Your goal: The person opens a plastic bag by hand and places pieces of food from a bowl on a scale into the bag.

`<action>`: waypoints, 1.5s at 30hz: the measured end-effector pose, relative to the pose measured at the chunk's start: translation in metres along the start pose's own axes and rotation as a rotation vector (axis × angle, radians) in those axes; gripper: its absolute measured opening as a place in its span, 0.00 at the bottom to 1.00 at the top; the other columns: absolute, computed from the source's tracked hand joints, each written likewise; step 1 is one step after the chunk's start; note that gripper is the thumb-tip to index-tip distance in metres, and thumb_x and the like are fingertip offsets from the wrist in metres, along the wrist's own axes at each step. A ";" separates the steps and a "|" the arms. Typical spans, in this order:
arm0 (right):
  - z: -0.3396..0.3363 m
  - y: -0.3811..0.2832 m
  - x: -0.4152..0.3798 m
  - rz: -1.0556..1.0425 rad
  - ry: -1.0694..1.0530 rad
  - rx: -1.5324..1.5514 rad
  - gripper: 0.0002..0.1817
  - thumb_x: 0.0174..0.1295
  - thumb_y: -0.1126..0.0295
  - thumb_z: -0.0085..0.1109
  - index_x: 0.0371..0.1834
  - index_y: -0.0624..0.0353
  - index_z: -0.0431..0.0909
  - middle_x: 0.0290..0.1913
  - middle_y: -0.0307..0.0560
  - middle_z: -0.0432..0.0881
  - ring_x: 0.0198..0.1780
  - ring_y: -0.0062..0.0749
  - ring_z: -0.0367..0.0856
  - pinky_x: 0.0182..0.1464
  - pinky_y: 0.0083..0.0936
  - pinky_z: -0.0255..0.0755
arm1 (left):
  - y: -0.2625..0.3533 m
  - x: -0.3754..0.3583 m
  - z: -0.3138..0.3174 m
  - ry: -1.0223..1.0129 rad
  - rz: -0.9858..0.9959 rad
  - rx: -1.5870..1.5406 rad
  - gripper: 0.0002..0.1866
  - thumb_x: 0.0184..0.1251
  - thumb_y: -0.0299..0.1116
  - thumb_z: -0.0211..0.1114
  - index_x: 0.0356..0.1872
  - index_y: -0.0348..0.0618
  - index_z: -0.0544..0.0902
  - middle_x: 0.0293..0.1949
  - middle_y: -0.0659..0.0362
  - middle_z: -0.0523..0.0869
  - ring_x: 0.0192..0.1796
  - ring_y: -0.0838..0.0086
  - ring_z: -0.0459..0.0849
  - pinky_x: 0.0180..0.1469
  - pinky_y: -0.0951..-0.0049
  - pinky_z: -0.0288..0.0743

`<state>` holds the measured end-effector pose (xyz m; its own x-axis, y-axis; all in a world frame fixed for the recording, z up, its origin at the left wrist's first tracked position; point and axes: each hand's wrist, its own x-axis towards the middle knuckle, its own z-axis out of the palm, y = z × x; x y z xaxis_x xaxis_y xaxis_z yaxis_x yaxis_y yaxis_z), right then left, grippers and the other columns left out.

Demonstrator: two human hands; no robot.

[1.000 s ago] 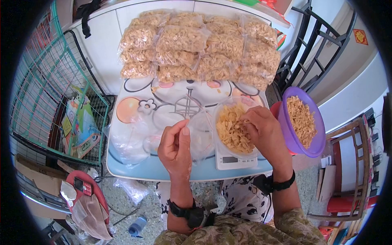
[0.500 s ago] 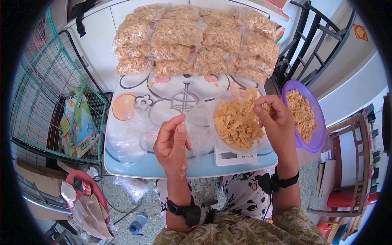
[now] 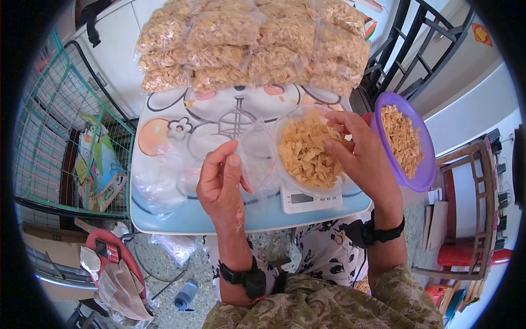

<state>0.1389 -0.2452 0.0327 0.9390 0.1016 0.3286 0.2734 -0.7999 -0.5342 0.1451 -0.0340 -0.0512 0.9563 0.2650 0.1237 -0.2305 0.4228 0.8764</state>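
Note:
My left hand (image 3: 220, 183) pinches the edge of a clear plastic bag (image 3: 258, 156) over the printed table (image 3: 159, 219). Just to its right, a bowl of dried flakes (image 3: 309, 151) sits on a white digital scale (image 3: 311, 202). My right hand (image 3: 359, 156) is over the bowl's right side, its fingers apart at the flakes; no flakes show between thumb and fingers. More thin plastic bags (image 3: 161, 183) lie at the table's left.
Filled bags of flakes (image 3: 224, 46) are stacked along the table's far side. A purple basin of flakes (image 3: 402, 142) stands to the right. A green wire cage (image 3: 71, 131) is at the left, near a red stool (image 3: 134, 263) holding a phone.
My right hand has lowered to the flakes and opened from its pinch. My left hand still holds the bag. The whole view has shifted slightly.

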 end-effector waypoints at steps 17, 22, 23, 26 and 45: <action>0.006 0.001 0.020 -0.123 -0.229 -0.081 0.15 0.56 0.76 0.60 0.48 0.61 0.74 0.48 0.46 0.74 0.50 0.38 0.75 0.52 0.30 0.68 | -0.001 -0.001 -0.001 -0.001 0.002 -0.008 0.13 0.68 0.30 0.61 0.50 0.35 0.80 0.31 0.67 0.79 0.27 0.89 0.71 0.24 0.88 0.64; -0.003 -0.008 0.020 -0.080 -0.057 0.015 0.09 0.57 0.76 0.60 0.41 0.62 0.75 0.41 0.43 0.75 0.43 0.30 0.76 0.44 0.25 0.71 | 0.001 0.000 -0.001 0.000 0.001 -0.027 0.11 0.68 0.26 0.60 0.49 0.34 0.79 0.33 0.64 0.78 0.24 0.88 0.70 0.21 0.87 0.66; -0.005 -0.009 0.018 -0.081 0.054 0.033 0.07 0.57 0.76 0.59 0.39 0.62 0.76 0.39 0.43 0.76 0.40 0.32 0.77 0.41 0.24 0.73 | 0.002 -0.001 -0.001 0.000 -0.004 -0.024 0.11 0.68 0.26 0.60 0.49 0.34 0.79 0.33 0.64 0.78 0.24 0.88 0.70 0.21 0.87 0.66; -0.007 -0.011 0.013 0.203 0.092 0.383 0.05 0.61 0.74 0.59 0.39 0.60 0.77 0.37 0.37 0.77 0.35 0.18 0.76 0.34 0.16 0.72 | 0.009 -0.002 0.001 0.008 -0.005 -0.028 0.13 0.68 0.29 0.61 0.50 0.35 0.80 0.30 0.67 0.78 0.26 0.89 0.70 0.23 0.88 0.63; -0.004 0.004 0.008 0.457 0.136 1.405 0.07 0.66 0.74 0.55 0.46 0.60 0.74 0.44 0.44 0.80 0.47 0.31 0.82 0.32 0.16 0.72 | 0.016 0.002 -0.004 -0.040 -0.136 0.116 0.15 0.67 0.27 0.62 0.52 0.33 0.78 0.30 0.63 0.79 0.24 0.86 0.73 0.25 0.85 0.68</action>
<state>0.1467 -0.2501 0.0359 0.9926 -0.1131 -0.0452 0.0140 0.4745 -0.8801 0.1425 -0.0232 -0.0386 0.9842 0.1765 0.0167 -0.0785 0.3494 0.9337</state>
